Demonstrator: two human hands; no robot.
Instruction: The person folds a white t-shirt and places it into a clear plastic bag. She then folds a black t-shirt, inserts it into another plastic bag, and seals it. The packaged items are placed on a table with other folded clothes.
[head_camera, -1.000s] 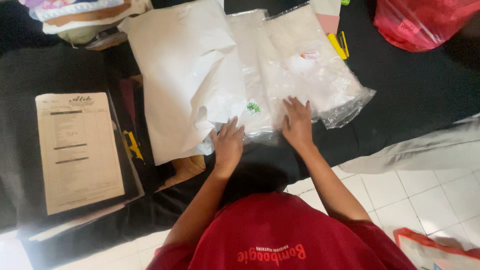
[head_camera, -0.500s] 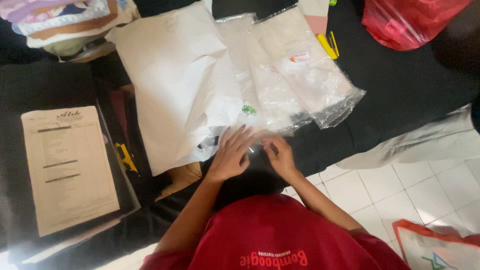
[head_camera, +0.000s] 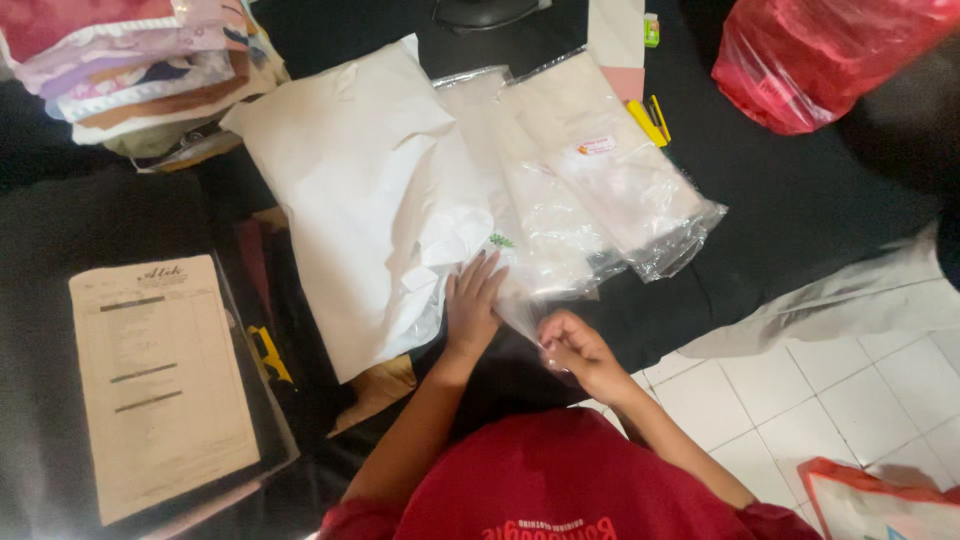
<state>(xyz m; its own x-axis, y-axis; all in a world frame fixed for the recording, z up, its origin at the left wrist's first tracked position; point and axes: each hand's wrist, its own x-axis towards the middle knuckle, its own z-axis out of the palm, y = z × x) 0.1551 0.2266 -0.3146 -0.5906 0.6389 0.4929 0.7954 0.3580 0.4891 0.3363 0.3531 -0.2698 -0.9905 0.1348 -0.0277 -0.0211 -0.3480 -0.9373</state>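
Head view: right hand (head_camera: 578, 352) has drawn back, pinching the clear bag (head_camera: 545, 250).

Red plastic bag (head_camera: 830, 55) cut off by top edge. Folded fabric stack (head_camera: 130, 65) cut off at top left corner. Right hand (head_camera: 578, 352) fingertips curled under, grip on clear plastic bag's (head_camera: 545, 240) corner unclear. Paper form (head_camera: 160, 385) print blurred. Red-edged bag (head_camera: 880, 500) cut off bottom right.
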